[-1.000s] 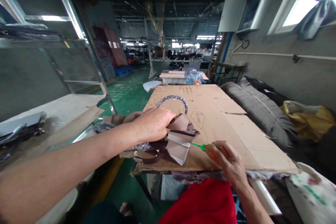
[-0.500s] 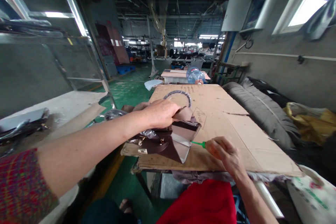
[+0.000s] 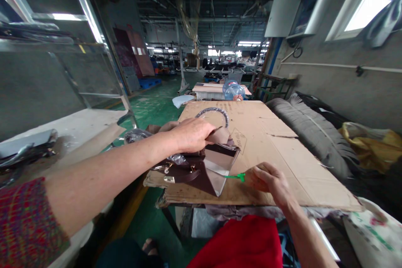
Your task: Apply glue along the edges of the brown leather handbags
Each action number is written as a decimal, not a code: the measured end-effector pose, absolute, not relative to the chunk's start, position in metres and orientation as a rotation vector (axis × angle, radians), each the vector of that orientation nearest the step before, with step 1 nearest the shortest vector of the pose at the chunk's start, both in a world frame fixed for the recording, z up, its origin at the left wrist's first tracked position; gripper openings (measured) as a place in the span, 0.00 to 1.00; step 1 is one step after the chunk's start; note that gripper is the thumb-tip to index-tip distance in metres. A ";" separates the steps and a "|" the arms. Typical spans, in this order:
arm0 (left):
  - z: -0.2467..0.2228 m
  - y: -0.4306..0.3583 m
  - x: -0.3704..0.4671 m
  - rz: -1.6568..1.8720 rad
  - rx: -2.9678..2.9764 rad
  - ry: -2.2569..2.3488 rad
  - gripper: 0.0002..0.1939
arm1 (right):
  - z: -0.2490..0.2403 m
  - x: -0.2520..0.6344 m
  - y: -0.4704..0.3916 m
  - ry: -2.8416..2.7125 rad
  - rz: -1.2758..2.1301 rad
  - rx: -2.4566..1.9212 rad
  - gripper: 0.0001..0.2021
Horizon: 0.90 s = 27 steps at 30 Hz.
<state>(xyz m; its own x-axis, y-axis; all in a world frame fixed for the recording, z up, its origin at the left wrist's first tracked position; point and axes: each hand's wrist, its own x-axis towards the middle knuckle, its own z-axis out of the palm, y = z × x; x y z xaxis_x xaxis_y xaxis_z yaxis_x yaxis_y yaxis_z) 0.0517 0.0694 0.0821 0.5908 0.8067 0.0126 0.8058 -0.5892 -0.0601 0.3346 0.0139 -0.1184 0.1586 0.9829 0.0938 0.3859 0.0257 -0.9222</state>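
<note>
A dark brown handbag point(image 3: 201, 179) with a beige inside and gold-coloured metal fittings lies on its side on the cardboard. My left hand point(image 3: 194, 134) is closed on the bag's upper edge, where a brownish flap folds up; its fingertips are partly hidden. A handle wrapped in clear plastic point(image 3: 215, 111) arches up behind that hand. To the right of the bag, my right hand point(image 3: 265, 180) pinches a thin green tool point(image 3: 240, 177), slightly blurred. The tool's narrow end points left and reaches the bag's open side edge.
Flattened cardboard point(image 3: 301, 176) covers the table. A large clear water bottle point(image 3: 233, 90) lies beyond its far end. Grey bundled material point(image 3: 310, 130) and a yellow sack point(image 3: 372, 144) lie to the right. At left stands a metal-framed bench point(image 3: 94, 117) with wrapped items on it.
The green tool has shifted slightly down and turned, showing a wider cross-shaped part near my right fingers. My left hand and the bag are almost unmoved.
</note>
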 end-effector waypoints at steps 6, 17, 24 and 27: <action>0.079 0.070 0.049 0.007 -2.766 -1.370 0.11 | -0.118 0.336 0.015 -1.343 0.822 -1.530 0.20; 0.079 0.068 0.050 -0.009 -2.761 -1.395 0.11 | -0.122 0.335 0.012 -1.359 0.869 -1.511 0.21; 0.079 0.066 0.046 -0.041 -2.793 -1.379 0.10 | -0.123 0.332 -0.003 -1.432 0.924 -1.461 0.23; 0.079 0.065 0.046 -0.032 -2.792 -1.392 0.11 | -0.119 0.330 -0.008 -1.462 0.908 -1.429 0.24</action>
<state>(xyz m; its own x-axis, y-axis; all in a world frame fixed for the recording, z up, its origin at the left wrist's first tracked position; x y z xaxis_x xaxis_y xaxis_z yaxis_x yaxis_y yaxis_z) 0.0462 0.0650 0.0787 0.6019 0.7981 0.0281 0.7986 -0.6018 -0.0106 0.3298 -0.0080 -0.1188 0.0428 0.9946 0.0944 0.3563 0.0731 -0.9315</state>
